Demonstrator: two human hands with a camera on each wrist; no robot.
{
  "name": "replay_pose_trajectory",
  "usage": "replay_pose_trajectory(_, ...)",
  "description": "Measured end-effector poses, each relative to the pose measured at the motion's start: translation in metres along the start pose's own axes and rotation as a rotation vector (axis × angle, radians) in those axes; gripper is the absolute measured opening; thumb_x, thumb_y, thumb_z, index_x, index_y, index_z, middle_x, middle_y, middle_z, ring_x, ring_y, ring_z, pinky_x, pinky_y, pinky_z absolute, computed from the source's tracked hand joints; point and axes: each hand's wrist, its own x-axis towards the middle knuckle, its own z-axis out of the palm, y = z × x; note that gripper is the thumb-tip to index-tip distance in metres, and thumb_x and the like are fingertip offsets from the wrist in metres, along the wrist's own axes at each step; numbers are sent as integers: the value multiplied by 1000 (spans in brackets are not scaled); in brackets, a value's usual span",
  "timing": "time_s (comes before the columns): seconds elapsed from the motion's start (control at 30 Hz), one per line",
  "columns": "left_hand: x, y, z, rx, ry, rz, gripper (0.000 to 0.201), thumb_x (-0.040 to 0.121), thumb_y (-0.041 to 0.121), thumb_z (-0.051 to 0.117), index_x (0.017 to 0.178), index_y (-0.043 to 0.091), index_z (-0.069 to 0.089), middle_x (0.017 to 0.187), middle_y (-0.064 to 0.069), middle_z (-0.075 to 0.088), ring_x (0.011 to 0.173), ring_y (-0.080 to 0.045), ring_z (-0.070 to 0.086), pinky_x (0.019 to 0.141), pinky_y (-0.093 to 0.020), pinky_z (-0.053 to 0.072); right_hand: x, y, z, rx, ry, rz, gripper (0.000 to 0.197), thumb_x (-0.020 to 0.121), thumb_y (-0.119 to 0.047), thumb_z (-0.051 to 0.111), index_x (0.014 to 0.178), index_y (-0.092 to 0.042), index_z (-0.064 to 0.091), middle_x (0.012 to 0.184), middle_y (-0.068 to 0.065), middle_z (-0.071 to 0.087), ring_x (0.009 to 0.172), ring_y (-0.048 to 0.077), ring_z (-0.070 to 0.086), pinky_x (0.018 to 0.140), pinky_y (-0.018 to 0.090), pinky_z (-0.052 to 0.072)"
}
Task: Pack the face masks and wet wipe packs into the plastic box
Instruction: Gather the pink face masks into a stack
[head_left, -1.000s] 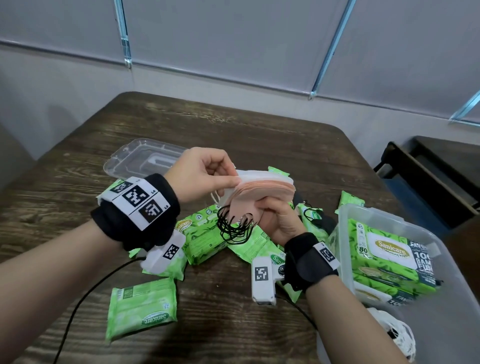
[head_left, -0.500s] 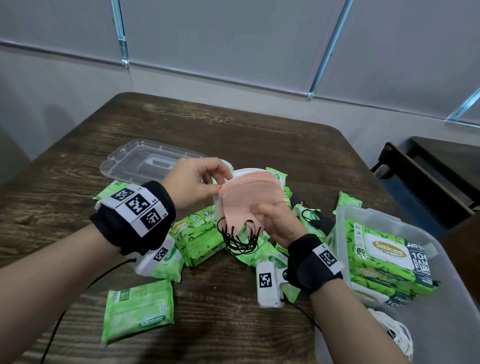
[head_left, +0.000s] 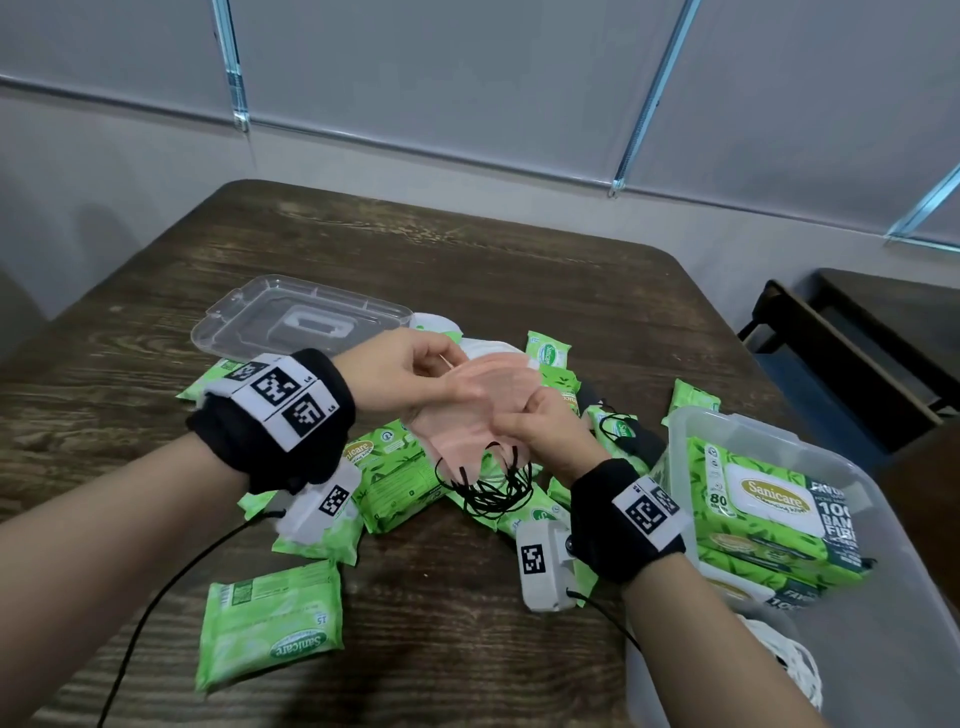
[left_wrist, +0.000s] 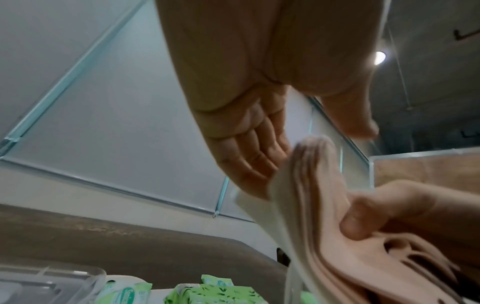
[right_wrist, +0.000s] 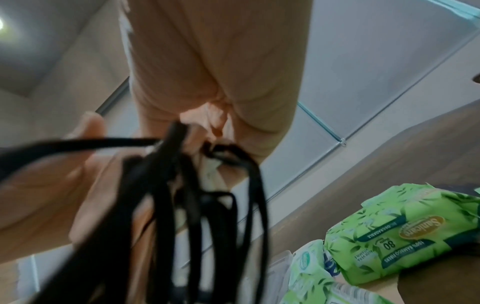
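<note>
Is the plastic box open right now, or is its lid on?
Open. The plastic box has no lid on; large wipe packs show inside it. The clear lid lies apart on the table.

Lid behind the wipe packs; plastic box to their right
</note>
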Motion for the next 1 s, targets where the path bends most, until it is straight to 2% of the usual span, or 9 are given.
replay_pose_trajectory(0.13, 7, -4, 0, 170, 13, 13, 24, 69, 5, 81, 84, 13, 63, 74, 3, 63, 63, -2, 56, 63, -22, 46, 0, -5, 7, 10, -46, 26, 23, 71, -2, 56, 92, -9, 63, 74, -5, 71, 68, 6, 64, 62, 18, 52)
replay_pose_trajectory(0.23, 7, -7, -4, -77, 54, 24, 31, 64, -12, 77, 76, 11, 60, 65, 3, 58, 55, -2, 54, 53, -16, 42, -3, -9, 5, 132, -50, 72, 37, 75, -24, 57, 99, 5, 61, 80, 23, 66, 70, 21, 58, 59, 28, 44)
replay_pose_trajectory(0.3, 6, -9, -4, -181, 67, 44, 33, 60, -15, 76, 73, 9, 57, 59, 2, 54, 49, -6, 48, 46, -19, 36, -7, -14, -1, 260, -78, 93, 37, 79, -30, 49, 98, 0, 61, 80, 12, 69, 69, 17, 62, 60, 27, 47)
replay_pose_trajectory(0.43, 2, -9, -3, -283, 52, 75, 34, 53, -7, 74, 76, 9, 54, 57, 5, 55, 48, -6, 48, 44, -19, 36, -5, -18, 5, 154, -22, 100, 54, 75, -39, 59, 108, 4, 55, 85, 16, 56, 73, 25, 53, 60, 30, 41)
replay_pose_trajectory(0.53, 0, -9, -3, -317, 82, 113, 41, 51, -6, 74, 83, 10, 54, 67, 7, 61, 58, -6, 56, 50, -20, 44, -5, -21, 10, 88, 46, 88, 31, 92, -25, 57, 73, 0, 51, 53, 0, 51, 46, 11, 46, 46, 20, 35)
replay_pose_trajectory(0.6, -3, -7, -2, -329, 136, 138, 45, 49, -5, 74, 86, 11, 53, 72, 5, 61, 63, -5, 58, 53, -18, 47, -6, -22, 7, 100, 43, 50, 31, 96, -24, 51, 68, -10, 51, 45, -7, 50, 40, 6, 44, 44, 18, 36)
replay_pose_trajectory(0.73, -7, -4, -2, -283, 185, 197, 51, 51, 0, 75, 94, 21, 58, 90, 5, 62, 83, -6, 59, 65, -23, 51, -8, -28, 10, 52, 8, -28, 60, 68, -62, 72, 74, -5, 54, 54, 3, 48, 48, 16, 44, 49, 26, 35)
replay_pose_trajectory(0.8, -8, -5, -1, -276, 185, 219, 51, 55, 1, 74, 98, 25, 61, 92, 11, 65, 86, -8, 59, 69, -26, 51, -9, -32, 13, 33, 7, -62, 71, 58, -68, 74, 77, -2, 56, 58, 8, 47, 53, 18, 43, 50, 28, 34)
replay_pose_trajectory(1.0, -7, -8, 0, -191, 126, 250, 56, 73, 26, 69, 125, 17, 51, 129, 3, 57, 115, -14, 57, 89, -27, 50, -11, -35, 8, 53, 46, -92, 45, 90, -32, 58, 66, 5, 52, 50, 2, 51, 43, 9, 45, 44, 16, 37)
